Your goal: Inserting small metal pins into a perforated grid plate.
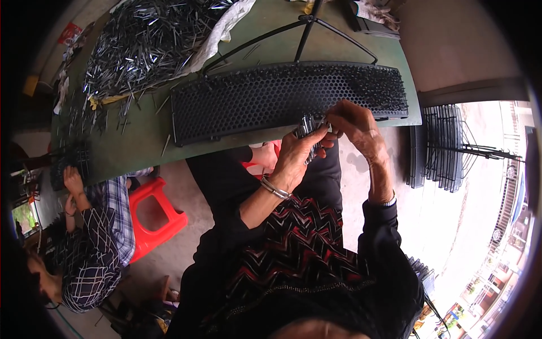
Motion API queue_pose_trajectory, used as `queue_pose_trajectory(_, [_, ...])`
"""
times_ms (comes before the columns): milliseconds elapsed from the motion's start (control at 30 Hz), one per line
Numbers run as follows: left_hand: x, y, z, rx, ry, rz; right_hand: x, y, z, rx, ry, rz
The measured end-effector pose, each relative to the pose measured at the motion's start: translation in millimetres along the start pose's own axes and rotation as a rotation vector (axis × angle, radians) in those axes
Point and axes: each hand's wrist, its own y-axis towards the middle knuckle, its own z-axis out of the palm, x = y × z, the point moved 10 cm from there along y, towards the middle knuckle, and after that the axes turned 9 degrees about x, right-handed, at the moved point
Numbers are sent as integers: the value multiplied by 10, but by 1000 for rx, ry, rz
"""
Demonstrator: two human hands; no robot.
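Observation:
A bundle of thin, shiny dark strips (306,125) sticks up out of my left hand (292,158), whose fingers are wrapped round it. Close against its fingertips, my right hand (358,129) is closed in a pinch; whatever it holds is too small to make out. Both hands are at the front edge of a long black panel (254,101) full of round holes. Many short dark pieces stand in the panel's right end and along its far edge, while open holes show across its left and middle.
The panel lies on a green table (152,135), with a black rod frame (302,42) behind it. A heap of dark strips (152,42) lies on a white sack (226,25). Left are a red stool (155,214) and a co-worker (93,248). Black racks (443,147) stand right.

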Motion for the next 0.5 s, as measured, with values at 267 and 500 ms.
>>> queue_pose_trajectory(267, [42,59,-92,-23,-93,-37,305,-262,-732,-723,-237,-165])
queue_pose_trajectory(500, [126,89,-46,11,-177,-62,189,-85,-942,-867,-442,-163])
